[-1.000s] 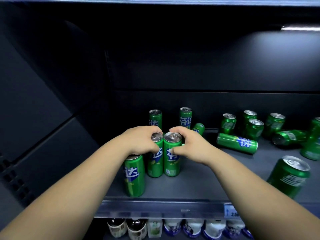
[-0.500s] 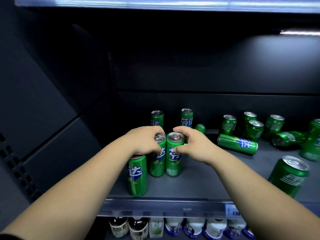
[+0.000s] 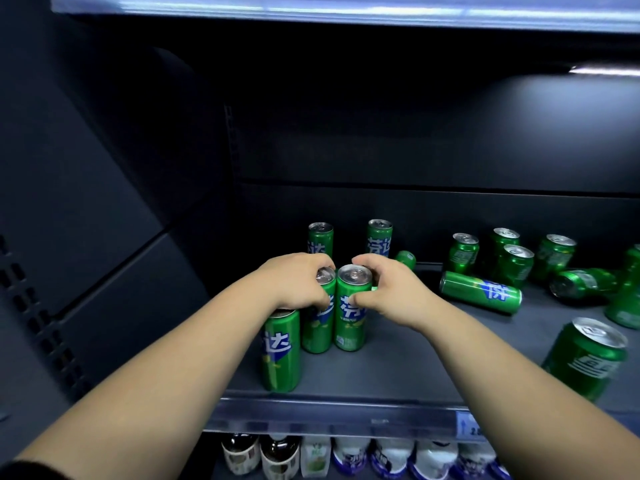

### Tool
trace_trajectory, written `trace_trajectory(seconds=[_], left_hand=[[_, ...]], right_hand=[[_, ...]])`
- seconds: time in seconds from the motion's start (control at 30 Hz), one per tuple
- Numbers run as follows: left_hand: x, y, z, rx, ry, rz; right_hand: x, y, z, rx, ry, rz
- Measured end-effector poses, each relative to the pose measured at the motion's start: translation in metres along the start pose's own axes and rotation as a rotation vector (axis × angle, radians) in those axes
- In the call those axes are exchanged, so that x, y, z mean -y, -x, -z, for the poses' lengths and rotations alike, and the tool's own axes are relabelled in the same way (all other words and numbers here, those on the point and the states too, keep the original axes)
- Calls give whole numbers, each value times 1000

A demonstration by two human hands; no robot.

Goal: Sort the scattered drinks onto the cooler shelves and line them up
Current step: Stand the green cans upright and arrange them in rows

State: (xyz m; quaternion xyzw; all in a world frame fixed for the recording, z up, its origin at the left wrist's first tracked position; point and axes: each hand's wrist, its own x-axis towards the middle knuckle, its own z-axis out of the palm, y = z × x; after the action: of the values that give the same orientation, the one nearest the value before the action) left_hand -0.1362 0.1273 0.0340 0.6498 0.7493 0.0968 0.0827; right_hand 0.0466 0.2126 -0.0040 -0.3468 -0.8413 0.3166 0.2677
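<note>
Green slim cans stood in a tight trio at the shelf's [image 3: 398, 372] left front; nearest, the front can [image 3: 280, 349] stood upright just behind the price rail [image 3: 329, 415], its top hidden under the left wrist; behind it two more, touching side by side. Left hand [image 3: 294, 280] was curled over the left can [image 3: 320, 311], fingers round the rim, thumb on the label; right hand [image 3: 384, 289] was closed on the right can [image 3: 350, 308] near its top, thumb in front, fingers behind. Both grips looked firm, not wide.

Handling, as a guess: thin aluminium, stiff if full and w/ some weight, smooth and likely slick if cold; tall and narrow, so tippy; best held round the upper body w/ thumb opposite fingers, not pinched by the lid; a knock could dent or topple neighbours.

Shelf was dark, flat, matte; plenty of bare room mid-shelf. At right front a fatter can [image 3: 585, 358] leaned, blurred. Farther back a slim can lay on its side [image 3: 481, 292]; two slim cans [image 3: 379, 237] stood upright behind the hands; a cluster of short cans [image 3: 512, 258] stood right rear, one or two tipped. Below the rail, bottles [image 3: 346, 455] in a row. Cooler walls dark; light strip [image 3: 604, 69] upper right.
</note>
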Motion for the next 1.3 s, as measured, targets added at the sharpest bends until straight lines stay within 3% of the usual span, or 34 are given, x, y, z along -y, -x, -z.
trace_trajectory(seconds=[0.6,0.83,1.07,1.3], left_hand=[[1,-1,-2,-10,-21,-12],[4,0,-2,-54,9,-49],[7,-2,5,-85,79,-91],[4,-24,42,-157,95,-110]], right_hand=[[-7,4,-6,50,-121,-27],[0,8,-2,133,64,-37],[2,7,12,150,-63,-59],[-12,-28,57,22,-60,-76]])
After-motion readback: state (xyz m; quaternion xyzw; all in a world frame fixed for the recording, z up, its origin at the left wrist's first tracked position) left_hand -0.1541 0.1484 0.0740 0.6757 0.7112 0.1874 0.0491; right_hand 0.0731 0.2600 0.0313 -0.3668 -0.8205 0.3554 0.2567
